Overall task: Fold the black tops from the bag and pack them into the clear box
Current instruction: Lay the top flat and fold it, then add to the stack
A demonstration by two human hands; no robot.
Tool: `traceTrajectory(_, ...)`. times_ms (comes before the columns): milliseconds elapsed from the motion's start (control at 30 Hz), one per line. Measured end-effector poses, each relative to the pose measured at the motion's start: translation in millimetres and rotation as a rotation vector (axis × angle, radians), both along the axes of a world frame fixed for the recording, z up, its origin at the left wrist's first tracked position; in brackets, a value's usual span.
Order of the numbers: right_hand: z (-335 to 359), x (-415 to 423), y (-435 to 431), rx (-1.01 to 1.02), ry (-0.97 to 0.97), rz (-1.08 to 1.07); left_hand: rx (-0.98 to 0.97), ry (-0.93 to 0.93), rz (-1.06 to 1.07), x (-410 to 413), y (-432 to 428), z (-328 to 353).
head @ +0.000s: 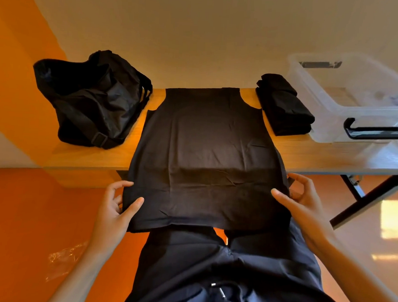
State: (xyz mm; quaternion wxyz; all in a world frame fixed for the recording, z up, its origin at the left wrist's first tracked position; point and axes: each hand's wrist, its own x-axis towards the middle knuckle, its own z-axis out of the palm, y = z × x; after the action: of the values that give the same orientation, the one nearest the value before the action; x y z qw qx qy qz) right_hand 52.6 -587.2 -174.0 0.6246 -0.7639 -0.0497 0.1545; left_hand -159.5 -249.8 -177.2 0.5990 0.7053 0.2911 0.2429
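A black sleeveless top (207,151) lies spread flat on the wooden table (90,155), its hem hanging over the near edge. My left hand (117,206) pinches the hem's lower left corner between thumb and fingers. My right hand (298,201) pinches the lower right corner the same way. A black bag (91,98) slumps at the table's left. A stack of folded black tops (284,104) sits to the right of the spread top. The clear box (346,107) stands at the far right, lidless, with black latches.
The table is narrow, with its back edge against a pale wall and a black folding leg (360,199) under its right side. The floor is orange at left. A scrap of clear plastic (63,256) lies on the floor.
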Motion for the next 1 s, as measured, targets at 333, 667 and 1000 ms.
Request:
traceTrajectory(333,12.6,-13.9,-16.4,-0.197,0.07,0.086,-0.025,-0.058,-0.148,-25.2,2.4,15.6)
traceTrajectory(667,30.8,-16.5,-35.3,0.238,-0.025,0.171,-0.086,-0.188,-0.293,-43.0,18.8,25.0)
traceTrajectory(1000,16.5,3.6,-65.2,0.411,0.098,0.339,0.213,-0.168,-0.154,-39.9,27.3,26.6)
